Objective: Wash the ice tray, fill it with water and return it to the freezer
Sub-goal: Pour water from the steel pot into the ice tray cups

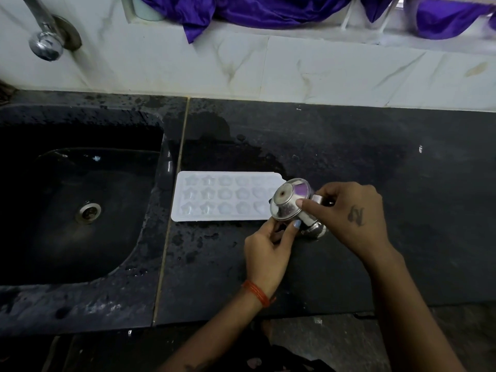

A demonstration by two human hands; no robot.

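— Steel, shiny, tipped on its side: what is that small vessel between the fingers?

— Looks like a little metal pot or jug; I cannot tell whether it holds water. The right hand curls round its body from the far side, forefinger laid across the rim. The left hand pinches it from beneath, thumb up against the underside. Both sets of fingers are clamped on it.

— And the ice tray?

— Flat on the black counter, just beyond the left fingertips, its near end tucked under the tilted vessel. The sink lies well off past the tray's far end, and the tap stands above that.

— What could go wrong?

— My guess is a pour is coming. If the vessel tips fast, water overshoots the shallow moulds and runs across the counter, which already looks wet. Wet fingers on polished steel may slip too. An overfull tray would slop when carried to the freezer.

— Counts?

— One tray, with three rows of moulds and six clearly showing per row, the rest hidden behind the vessel. One vessel, one sink, one tap, two hands.
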